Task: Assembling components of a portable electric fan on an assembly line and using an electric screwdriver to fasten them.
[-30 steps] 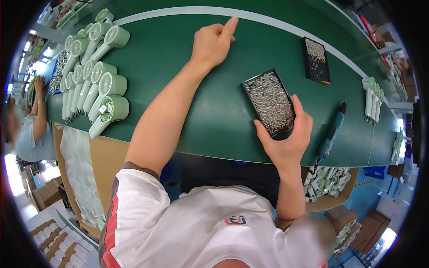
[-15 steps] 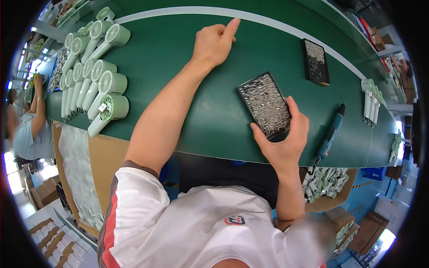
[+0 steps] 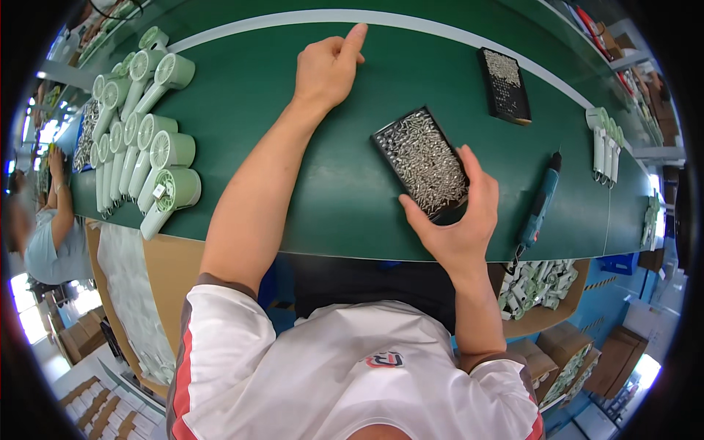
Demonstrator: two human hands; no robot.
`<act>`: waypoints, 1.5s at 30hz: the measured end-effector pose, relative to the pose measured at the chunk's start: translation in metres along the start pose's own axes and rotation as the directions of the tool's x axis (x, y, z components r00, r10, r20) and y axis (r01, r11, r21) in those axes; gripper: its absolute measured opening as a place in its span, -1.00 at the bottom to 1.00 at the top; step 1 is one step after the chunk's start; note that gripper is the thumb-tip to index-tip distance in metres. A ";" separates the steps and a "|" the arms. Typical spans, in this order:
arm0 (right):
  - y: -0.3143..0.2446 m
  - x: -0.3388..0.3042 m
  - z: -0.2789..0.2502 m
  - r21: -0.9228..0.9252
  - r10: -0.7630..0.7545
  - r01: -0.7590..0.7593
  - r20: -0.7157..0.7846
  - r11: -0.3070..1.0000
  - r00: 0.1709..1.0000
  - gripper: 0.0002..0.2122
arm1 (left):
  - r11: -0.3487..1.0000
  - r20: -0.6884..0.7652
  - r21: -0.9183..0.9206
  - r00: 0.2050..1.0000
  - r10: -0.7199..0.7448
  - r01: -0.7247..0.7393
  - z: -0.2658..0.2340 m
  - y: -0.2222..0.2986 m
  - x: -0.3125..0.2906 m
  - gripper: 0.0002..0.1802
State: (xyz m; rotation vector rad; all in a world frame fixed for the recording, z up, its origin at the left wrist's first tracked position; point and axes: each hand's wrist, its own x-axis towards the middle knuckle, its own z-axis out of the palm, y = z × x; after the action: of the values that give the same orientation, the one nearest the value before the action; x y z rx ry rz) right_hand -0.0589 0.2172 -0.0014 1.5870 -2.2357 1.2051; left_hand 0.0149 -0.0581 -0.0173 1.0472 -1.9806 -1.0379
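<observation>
My right hand [image 3: 469, 220] grips the near end of a black tray [image 3: 400, 163], thumb on one side and fingers on the other. Small silver screws [image 3: 433, 165] fill most of it, more thinly at the far left end. The tray is tilted to the left over the green worktop. Farther off, my left hand [image 3: 326, 70] is closed with its thumb stretched out along the far side. Its curled fingers and palm are turned from view, so anything inside is hidden.
Light green handheld fans [image 3: 172, 150] stand in rows at the left. A second black tray of screws [image 3: 506, 84] lies at the far right, with an electric screwdriver [image 3: 541, 205] nearer me. Below the table edge sits a carton of green parts [image 3: 539, 286]. A co-worker [image 3: 55, 235] is at far left.
The view has shifted a little, so the table's things appear slightly to the left and higher. The screws in the held tray have shifted and lie in a different pattern. My grip stays the same.
</observation>
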 end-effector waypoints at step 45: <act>0.004 -0.001 0.004 0.027 0.043 -0.042 -0.055 0.999 0.998 -0.11 | 0.996 -0.072 0.033 0.994 0.081 -0.079 0.003 -0.011 0.008 -0.29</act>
State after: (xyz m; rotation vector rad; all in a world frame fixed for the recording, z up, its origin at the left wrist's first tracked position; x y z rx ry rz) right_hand -0.0604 0.2158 -0.0063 1.5031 -2.2390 1.2781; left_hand 0.0125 -0.0679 -0.0270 0.9993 -1.9679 -0.9177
